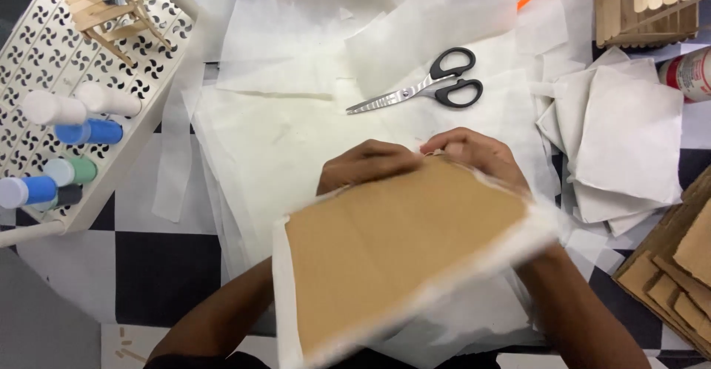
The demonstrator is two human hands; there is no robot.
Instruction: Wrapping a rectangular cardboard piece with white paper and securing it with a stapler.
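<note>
Checkered table littered with white paper sheets. Both hands, left hand and right hand, pinch the far edge of the paper-wrapped cardboard, held tilted above it. Looks light and stiff, but the paper is thin and tearable; grip the board edges.

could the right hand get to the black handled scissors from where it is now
Probably yes. The right hand grips the far edge of the brown cardboard sheet, and the black-handled steel scissors lie just beyond on white paper with nothing between. It would have to let go first.
</note>
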